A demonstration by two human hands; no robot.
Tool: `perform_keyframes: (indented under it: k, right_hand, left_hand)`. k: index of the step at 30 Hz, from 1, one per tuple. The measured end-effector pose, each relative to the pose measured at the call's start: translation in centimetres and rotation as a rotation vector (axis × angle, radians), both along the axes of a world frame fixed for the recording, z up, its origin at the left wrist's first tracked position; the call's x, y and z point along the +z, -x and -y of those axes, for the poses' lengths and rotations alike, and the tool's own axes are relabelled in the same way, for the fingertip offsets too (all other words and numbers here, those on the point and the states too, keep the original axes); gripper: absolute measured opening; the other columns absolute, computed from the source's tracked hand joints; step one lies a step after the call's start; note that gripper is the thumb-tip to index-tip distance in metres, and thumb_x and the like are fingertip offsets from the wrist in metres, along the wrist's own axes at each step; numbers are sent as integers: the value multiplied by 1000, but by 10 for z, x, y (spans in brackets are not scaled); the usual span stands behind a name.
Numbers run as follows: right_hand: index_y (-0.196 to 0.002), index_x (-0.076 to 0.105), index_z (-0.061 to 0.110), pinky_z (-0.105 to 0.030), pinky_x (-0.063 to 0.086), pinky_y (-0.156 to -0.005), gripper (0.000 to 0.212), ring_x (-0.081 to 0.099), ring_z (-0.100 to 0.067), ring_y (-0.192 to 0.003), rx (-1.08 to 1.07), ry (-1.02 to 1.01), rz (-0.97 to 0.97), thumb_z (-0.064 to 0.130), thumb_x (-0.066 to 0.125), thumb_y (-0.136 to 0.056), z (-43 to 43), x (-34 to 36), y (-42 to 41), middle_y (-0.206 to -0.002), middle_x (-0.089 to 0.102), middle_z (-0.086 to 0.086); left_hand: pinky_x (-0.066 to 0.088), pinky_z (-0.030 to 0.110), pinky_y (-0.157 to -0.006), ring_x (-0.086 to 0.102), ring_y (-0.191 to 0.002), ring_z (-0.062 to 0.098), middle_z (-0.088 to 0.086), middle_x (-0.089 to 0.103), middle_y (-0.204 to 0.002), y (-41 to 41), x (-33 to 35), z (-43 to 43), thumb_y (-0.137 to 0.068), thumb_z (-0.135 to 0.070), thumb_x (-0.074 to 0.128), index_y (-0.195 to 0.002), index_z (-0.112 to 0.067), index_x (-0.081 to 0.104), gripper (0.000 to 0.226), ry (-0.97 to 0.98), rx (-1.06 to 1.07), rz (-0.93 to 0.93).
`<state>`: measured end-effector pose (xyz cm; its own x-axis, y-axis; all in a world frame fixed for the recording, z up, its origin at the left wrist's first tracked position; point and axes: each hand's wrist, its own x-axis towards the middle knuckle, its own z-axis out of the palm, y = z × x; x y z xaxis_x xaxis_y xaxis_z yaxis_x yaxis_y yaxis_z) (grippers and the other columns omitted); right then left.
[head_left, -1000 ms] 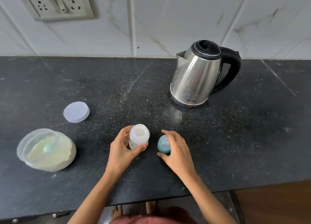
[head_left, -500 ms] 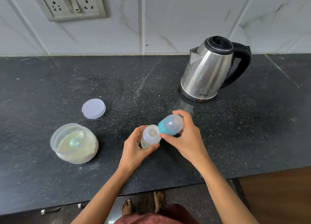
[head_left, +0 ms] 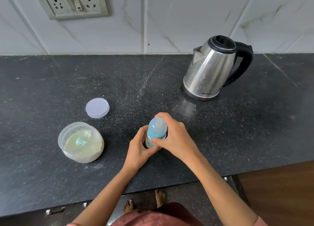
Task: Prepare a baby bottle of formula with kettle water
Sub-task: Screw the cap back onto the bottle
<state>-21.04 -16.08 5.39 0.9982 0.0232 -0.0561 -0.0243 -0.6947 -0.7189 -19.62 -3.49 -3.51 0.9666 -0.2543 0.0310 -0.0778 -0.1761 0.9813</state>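
Note:
A small clear baby bottle point(head_left: 150, 143) stands on the black counter point(head_left: 237, 132), and my left hand point(head_left: 138, 149) is wrapped around its body. On top of it sits the blue cap point(head_left: 157, 128) with the teat inside, gripped from the right by my right hand point(head_left: 175, 137). The steel kettle point(head_left: 209, 69) with a black lid and handle stands at the back right. An open jar of pale formula powder point(head_left: 81, 143) with a green scoop point(head_left: 81, 141) in it stands to the left of the bottle.
The jar's round pale lid point(head_left: 97, 107) lies flat behind the jar. A wall socket plate point(head_left: 73, 2) is on the tiled wall at the upper left. The counter's front edge runs just below my forearms, with floor and my feet beneath.
My right hand lifted the blue cap from the counter and set it onto the bottle's mouth. My left hand kept its hold on the bottle throughout.

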Motion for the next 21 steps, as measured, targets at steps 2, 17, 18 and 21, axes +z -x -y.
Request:
perform_keyframes:
  k: [2, 17, 18, 21]
  right_hand:
    - [-121, 43, 22, -25, 45, -81, 58, 54, -16, -104, -5, 47, 6, 16, 73, -72, -1, -1, 0, -117, 58, 3]
    - [-139, 25, 36, -22, 34, -105, 82, 43, -7, -125, 63, -86, -46, 13, 70, -75, 8, -11, 5, -138, 44, 12]
    - [-137, 28, 36, -25, 36, -106, 79, 45, -7, -123, 56, -113, -31, 10, 69, -74, 10, -14, 5, -135, 47, 12]
    - [-127, 44, 26, -26, 42, -101, 68, 51, -3, -115, 20, -133, 46, 8, 74, -69, 13, -22, 1, -126, 54, 10]
  left_hand:
    - [41, 7, -80, 57, -98, -7, -17, 61, -106, 0, 1, -1, -68, -7, 79, -107, -37, 46, 59, -6, -1, -3]
    - [39, 6, -84, 55, -101, -12, -21, 58, -110, -2, -2, -2, -69, -8, 78, -110, -38, 44, 61, -6, -14, -4]
    - [40, 6, -84, 55, -101, -12, -20, 58, -110, -2, -2, -2, -70, -9, 78, -110, -38, 44, 60, -7, -13, -4]
    - [41, 7, -83, 55, -100, -11, -20, 58, -108, -3, -3, -2, -70, -8, 77, -109, -39, 44, 60, -11, -15, 1]
